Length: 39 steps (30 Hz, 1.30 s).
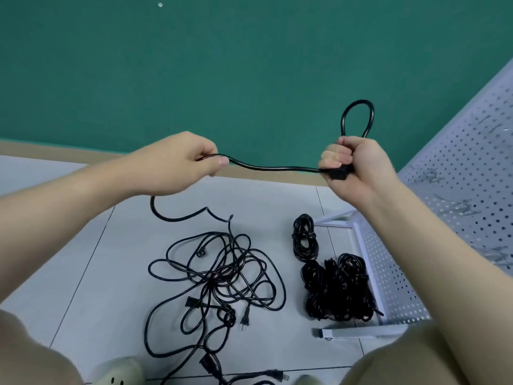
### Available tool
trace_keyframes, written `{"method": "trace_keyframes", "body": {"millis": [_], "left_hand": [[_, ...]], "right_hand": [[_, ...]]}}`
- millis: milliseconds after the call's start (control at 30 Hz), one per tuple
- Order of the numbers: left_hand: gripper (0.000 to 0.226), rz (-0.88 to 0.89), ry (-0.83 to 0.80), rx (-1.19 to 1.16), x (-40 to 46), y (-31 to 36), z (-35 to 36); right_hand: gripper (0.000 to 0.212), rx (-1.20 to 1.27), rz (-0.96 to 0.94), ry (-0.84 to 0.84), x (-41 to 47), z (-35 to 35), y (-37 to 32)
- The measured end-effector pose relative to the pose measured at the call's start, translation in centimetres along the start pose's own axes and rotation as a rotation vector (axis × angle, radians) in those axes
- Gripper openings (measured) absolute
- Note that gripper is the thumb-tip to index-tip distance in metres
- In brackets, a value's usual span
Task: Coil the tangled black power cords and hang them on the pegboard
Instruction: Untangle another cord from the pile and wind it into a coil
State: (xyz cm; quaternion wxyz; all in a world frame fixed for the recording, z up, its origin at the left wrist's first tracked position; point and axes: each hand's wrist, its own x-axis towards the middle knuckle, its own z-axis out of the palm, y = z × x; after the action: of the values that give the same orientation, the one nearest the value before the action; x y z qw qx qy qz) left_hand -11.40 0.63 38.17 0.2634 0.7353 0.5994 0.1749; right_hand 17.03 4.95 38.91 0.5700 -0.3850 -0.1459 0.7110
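knees/shoe: person is crouching, a pale shoe (119,369) poking in right under the left arm.

tangle: the loose pile of cords (219,279) is lying on the floor below and between both hands, plugs sticking out here and there. Still a proper mess.

done pile: a heap of coiled cords (333,287) is sitting below the right hand, right against the foot of the pegboard.

left hand: left hand (191,165) is pinching the cord in hand (274,168) between thumb and fingers, the slack dropping off behind it toward the tangle.

right hand: right hand (352,165) is clenched round the cord's plug end, with one small loop (358,119) standing up out of the fist.

how I'd do it: I reckon feeding each new loop at the same size and letting the cord slide through the left fingers would be keeping the twists out. Yanking is probably going to drag the whole tangle along.

pegboard: white pegboard (458,173) is leaning past the right hand with hooks on it, nothing hanging yet that I can see.
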Motion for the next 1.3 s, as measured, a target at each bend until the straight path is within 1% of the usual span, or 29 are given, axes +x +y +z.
{"method": "trace_keyframes", "body": {"millis": [100, 167, 267, 367, 433, 467, 500, 567, 633, 733, 833, 900, 1000, 1067, 1100, 1133, 1200, 1300], "left_hand": [[0.033, 0.163, 0.046, 0.009, -0.6, 0.7, -0.6], [0.031, 0.218, 0.097, -0.004, -1.0, 0.9, -0.9], [0.026, 0.295, 0.23, -0.069, -1.4, 1.5, -1.4], [0.024, 0.354, 0.33, -0.124, -1.8, 2.2, -1.4], [0.024, 0.393, 0.373, -0.138, -1.9, 2.7, -1.1], [0.025, 0.412, 0.392, -0.146, -1.9, 3.0, -0.9], [0.025, 0.422, 0.408, -0.156, -1.8, 3.2, -0.7], [0.026, 0.417, 0.435, -0.171, -1.7, 3.4, -0.4], [0.025, 0.395, 0.459, -0.181, -1.5, 3.5, -0.2], [0.026, 0.336, 0.491, -0.195, -1.3, 3.3, 0.0], [0.029, 0.264, 0.487, -0.201, -1.2, 3.2, 0.0], [0.031, 0.224, 0.465, -0.193, -1.2, 3.2, 0.0], [0.034, 0.107, 0.413, -0.081, -1.3, 3.3, -0.2], [0.055, 0.025, 0.392, -0.015, -1.2, 3.5, -0.4], [0.067, 0.006, 0.385, -0.004, -1.2, 3.5, -0.5], [0.072, 0.006, 0.372, -0.006, -1.2, 3.7, -0.6], [0.069, 0.026, 0.296, -0.072, -1.3, 3.9, -0.7], [0.06, 0.03, 0.14, -0.303, -1.3, 4.1, -0.6]], "right_hand": [[0.032, -0.254, -0.014, 0.025, 0.7, 0.0, 0.8], [0.033, -0.406, 0.035, -0.021, 0.3, 0.3, 1.5], [0.035, -0.53, 0.127, -0.126, -1.4, 1.1, 2.9], [0.052, -0.669, 0.186, -0.19, -3.3, 2.3, 4.3], [0.066, -0.764, 0.232, -0.247, -4.5, 3.2, 5.3], [0.07, -0.804, 0.251, -0.277, -4.9, 3.5, 5.8], [0.069, -0.835, 0.266, -0.306, -5.3, 3.7, 6.3], [0.053, -0.87, 0.295, -0.363, -5.8, 4.1, 6.9], [0.039, -0.858, 0.352, -0.406, -6.0, 4.3, 7.2], [0.025, -0.828, 0.414, -0.472, -5.9, 4.5, 7.1], [0.021, -0.807, 0.44, -0.532, -6.0, 4.5, 7.0], [0.025, -0.789, 0.425, -0.536, -6.3, 4.6, 7.0], [0.033, -0.791, 0.397, -0.544, -6.5, 4.7, 6.9], [0.036, -0.811, 0.388, -0.54, -6.6, 4.6, 6.8], [0.037, -0.823, 0.38, -0.538, -6.6, 4.5, 6.6], [0.038, -0.838, 0.362, -0.535, -6.6, 4.4, 6.5], [0.037, -0.875, 0.291, -0.503, -6.5, 4.1, 6.2], [0.035, -0.918, 0.152, -0.469, -6.4, 3.9, 6.0]]}}
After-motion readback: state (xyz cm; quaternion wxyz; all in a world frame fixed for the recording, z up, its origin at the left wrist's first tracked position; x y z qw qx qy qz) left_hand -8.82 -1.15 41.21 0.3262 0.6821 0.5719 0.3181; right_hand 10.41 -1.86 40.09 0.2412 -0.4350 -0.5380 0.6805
